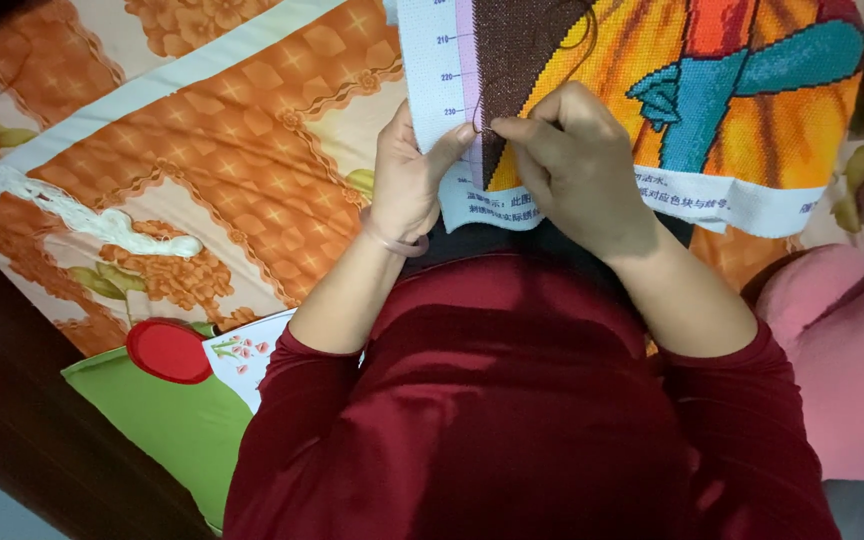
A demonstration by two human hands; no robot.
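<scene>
The cross-stitch canvas (652, 110) hangs at twelve o'clock in the head view, its stitched picture showing orange, teal and a brown patch, with a white printed margin along the left and lower edges. The left hand (407, 180) clamps that white margin, thumb pressed over the cloth edge, a pale bangle (392, 240) on the wrist. The right hand (572, 165) sits just at three o'clock of it, fingertips pinched together at the brown patch — on a needle, it seems, though it is too small to make out — with a dark thread (577, 40) looping up across the canvas. At nine o'clock, a skein of white thread (102, 222) lies on the orange patterned bedspread (252, 130).
</scene>
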